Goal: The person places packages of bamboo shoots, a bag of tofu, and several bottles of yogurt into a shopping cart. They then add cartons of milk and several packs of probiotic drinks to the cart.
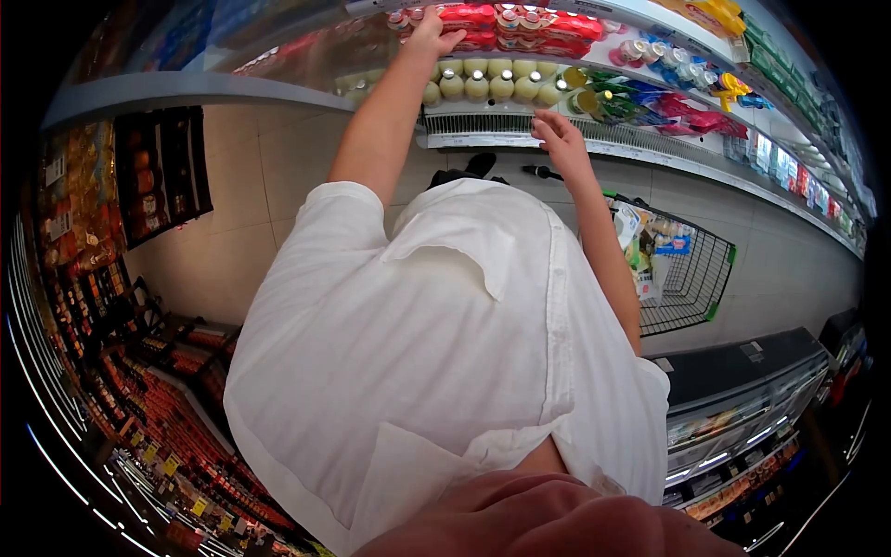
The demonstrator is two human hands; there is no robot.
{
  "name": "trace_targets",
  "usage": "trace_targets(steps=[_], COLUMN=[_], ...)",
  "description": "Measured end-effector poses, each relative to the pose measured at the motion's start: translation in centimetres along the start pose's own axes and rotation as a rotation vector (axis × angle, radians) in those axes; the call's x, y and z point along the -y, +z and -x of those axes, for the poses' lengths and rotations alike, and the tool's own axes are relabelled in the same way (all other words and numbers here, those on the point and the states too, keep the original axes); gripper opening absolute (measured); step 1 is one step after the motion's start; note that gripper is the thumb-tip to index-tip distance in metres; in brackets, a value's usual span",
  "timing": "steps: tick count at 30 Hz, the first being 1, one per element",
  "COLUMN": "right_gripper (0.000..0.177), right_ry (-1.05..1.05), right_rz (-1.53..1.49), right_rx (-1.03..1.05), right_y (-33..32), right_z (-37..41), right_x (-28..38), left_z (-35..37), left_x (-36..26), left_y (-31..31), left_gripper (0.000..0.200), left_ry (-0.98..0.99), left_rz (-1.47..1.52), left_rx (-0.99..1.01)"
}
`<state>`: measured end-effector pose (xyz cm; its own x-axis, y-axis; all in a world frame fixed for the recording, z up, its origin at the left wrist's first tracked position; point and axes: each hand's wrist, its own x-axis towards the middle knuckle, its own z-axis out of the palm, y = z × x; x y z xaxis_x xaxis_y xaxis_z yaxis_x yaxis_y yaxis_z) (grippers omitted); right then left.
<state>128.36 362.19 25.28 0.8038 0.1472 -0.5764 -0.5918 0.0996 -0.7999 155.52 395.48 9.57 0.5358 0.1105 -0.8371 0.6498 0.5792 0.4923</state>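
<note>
A: Reaching into the chilled shelf [473,125], is that the step in hand?

B: It looks so. The left hand [432,37] is stretched out with its fingers spread. It rests on the small red-capped bottles [408,17], just beside the red packs [469,14], and clasps nothing that I can see.

A: And the other?

B: The right hand [561,139] sits nearer the body, fingers loosely curled, with nothing in it. It is just beside the row of pale bottles [489,85].

A: What would the next move call for?

B: I'd judge the left fingers must close round one item and lift it without knocking its neighbours.

A: Counts?

B: Two hands and one shopping cart [691,278], near the right forearm. About six pale bottles show in the front row. The red packs are too blurred to count.
</note>
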Motion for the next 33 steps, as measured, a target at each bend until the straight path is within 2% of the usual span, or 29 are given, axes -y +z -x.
trace_targets(steps=[3,5,6,8,10,13,15,16,18,20,22,24,25,27,28,30,31,33], right_gripper=[0.041,0.041,0.039,0.038,0.035,0.032,0.033,0.033,0.034,0.035,0.034,0.037,0.037,0.041,0.041,0.045,0.045,0.045], right_ry=[-0.018,-0.024,-0.049,-0.074,-0.132,-0.154,-0.138,-0.11,-0.073,0.035,0.02,0.059,0.062,0.139,0.153,0.063,0.08,0.081], right_rz=[-0.028,-0.052,-0.042,-0.037,-0.109,-0.102,-0.07,0.007,0.077,0.101,0.093,0.013,0.002,0.326,0.31,0.353,0.336,0.522], right_rx=[-0.046,-0.083,-0.137,-0.211,-0.387,-0.614,-0.71,-0.772,-0.852,-0.864,-0.879,-0.809,-0.824,-0.741,-0.764,-0.792,-0.83,-0.777], right_y=[-0.8,-1.7,-2.3,-3.9,-5.5,-8.3,-10.1,-10.8,-10.8,-10.4,-8.8,-6.4,-5.3,-3.3,-2.8,-2.9,-3.1,-3.1], right_z=[1.2,2.2,2.9,4.5,6.7,10.3,13.1,14.6,17.5,20.4,22.3,23.6,24.0,24.7,25.0,24.6,24.4,24.4], right_x=[-0.9,-1.4,-1.6,-2.3,-3.2,-5.8,-8.8,-10.4,-13.4,-15.5,-17.5,-18.6,-18.3,-17.8,-18.0,-18.5,-18.9,-19.5], left_z=[0.4,-0.4,1.7,10.0,12.5,16.0,17.8,19.0,21.8,25.5,27.8,31.5,32.5,34.2,34.3,34.0,33.4,32.6], left_x=[0.6,1.3,1.6,3.1,5.7,9.8,13.2,14.8,17.8,20.8,24.1,25.7,27.0,29.1,30.1,32.1,33.0,34.6], left_y=[0.4,-0.2,1.0,4.1,4.2,4.8,4.5,4.7,5.1,6.2,6.7,8.4,9.0,10.1,10.1,10.8,10.5,9.5], left_gripper=[0.075,0.084,0.084,0.089,0.091,0.091,0.087,0.087,0.074,0.056,0.037,0.033,0.032,0.027,0.027,0.025,0.022,0.021], left_ry=[0.027,0.085,0.08,0.086,0.112,0.051,-0.036,-0.047,-0.023,0.145,0.433,0.456,0.569,0.739,0.725,0.854,0.868,1.034], left_rz=[0.009,-0.074,-0.081,-0.02,-0.041,-0.194,-0.477,-0.494,-0.88,-1.101,-1.253,-1.31,-1.358,-1.46,-1.467,-1.66,-1.709,-1.934], left_rx=[-0.016,0.135,0.142,0.002,0.066,0.058,0.174,0.189,0.329,0.473,0.642,0.912,1.03,1.254,1.284,1.529,1.595,1.6])
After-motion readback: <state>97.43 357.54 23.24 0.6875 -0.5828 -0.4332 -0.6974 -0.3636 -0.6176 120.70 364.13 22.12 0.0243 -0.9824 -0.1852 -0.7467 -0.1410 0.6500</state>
